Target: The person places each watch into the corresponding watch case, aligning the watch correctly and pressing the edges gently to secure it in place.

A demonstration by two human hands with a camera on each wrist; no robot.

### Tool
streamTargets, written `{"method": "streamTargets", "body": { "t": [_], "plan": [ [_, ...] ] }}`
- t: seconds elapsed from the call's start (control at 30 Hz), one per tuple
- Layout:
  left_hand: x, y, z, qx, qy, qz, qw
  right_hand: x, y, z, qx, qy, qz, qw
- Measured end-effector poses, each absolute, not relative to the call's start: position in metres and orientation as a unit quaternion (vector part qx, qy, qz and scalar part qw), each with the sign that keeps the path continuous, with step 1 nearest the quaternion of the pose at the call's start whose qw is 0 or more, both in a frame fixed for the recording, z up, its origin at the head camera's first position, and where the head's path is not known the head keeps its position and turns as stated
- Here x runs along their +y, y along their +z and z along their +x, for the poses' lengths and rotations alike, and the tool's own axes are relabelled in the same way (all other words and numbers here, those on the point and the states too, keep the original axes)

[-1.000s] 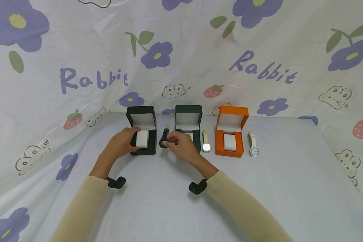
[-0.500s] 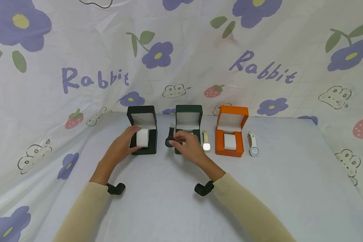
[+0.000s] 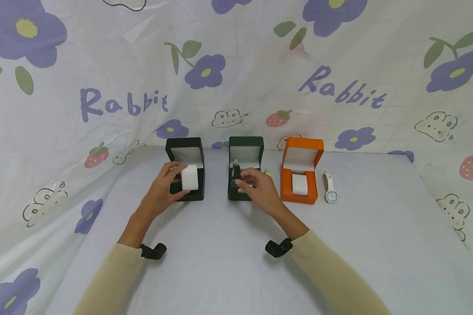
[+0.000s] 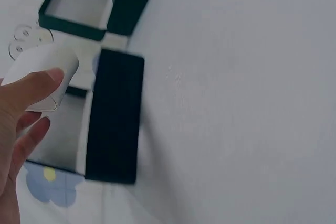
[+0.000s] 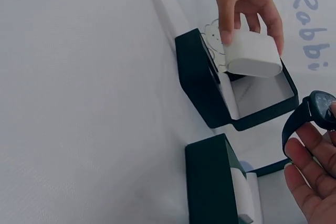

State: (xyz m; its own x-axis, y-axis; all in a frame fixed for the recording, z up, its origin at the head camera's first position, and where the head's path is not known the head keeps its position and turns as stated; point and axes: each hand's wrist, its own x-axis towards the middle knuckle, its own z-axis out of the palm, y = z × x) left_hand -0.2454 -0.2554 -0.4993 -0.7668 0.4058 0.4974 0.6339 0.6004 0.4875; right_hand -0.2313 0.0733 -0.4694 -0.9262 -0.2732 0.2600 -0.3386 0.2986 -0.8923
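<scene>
My left hand [image 3: 162, 183] pinches a white watch cushion [image 3: 190, 177] between thumb and fingers. It holds the cushion above the open black watch box [image 3: 184, 143], as the right wrist view also shows. My right hand [image 3: 262, 190] grips a black watch [image 3: 236, 173] over the front of the open green watch box [image 3: 246, 141]. In the right wrist view the watch's round dial [image 5: 323, 102] faces up and its strap curves beside the fingers. A white cushion inside the green box is largely covered by the right hand.
An open orange watch box [image 3: 285, 175] with a white cushion [image 3: 299, 185] stands to the right. Beyond it lies a white watch [image 3: 331, 194]. A gold watch [image 3: 267, 172] is mostly hidden behind the right hand. A patterned cloth [image 3: 236, 98] rises behind the boxes.
The left hand has lifted the white cushion out of the black box. The right hand has carried the black watch rightward, from between the boxes to over the green box.
</scene>
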Motion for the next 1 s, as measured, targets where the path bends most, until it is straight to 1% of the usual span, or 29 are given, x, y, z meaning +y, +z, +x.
{"method": "streamTargets", "body": {
  "t": [0.17,0.47,0.63,0.87,1.0],
  "plan": [
    [-0.229,-0.492,-0.235,-0.849,-0.412,-0.298,0.145,0.085,-0.468,-0.228,-0.794,0.581,0.175,0.026],
    [-0.185,-0.490,-0.222,-0.798,-0.525,-0.289,0.070,0.096,-0.465,-0.221,-0.778,0.610,0.151,0.024],
    [-0.168,-0.487,-0.217,-0.789,-0.543,-0.283,0.049,0.099,-0.464,-0.217,-0.774,0.617,0.138,0.023],
    [-0.152,-0.465,-0.202,-0.777,-0.561,-0.285,0.023,0.102,-0.467,-0.213,-0.747,0.650,0.140,0.020],
    [-0.147,-0.461,-0.198,-0.776,-0.564,-0.281,0.014,0.103,-0.468,-0.211,-0.727,0.671,0.143,0.014]
  ]
}}
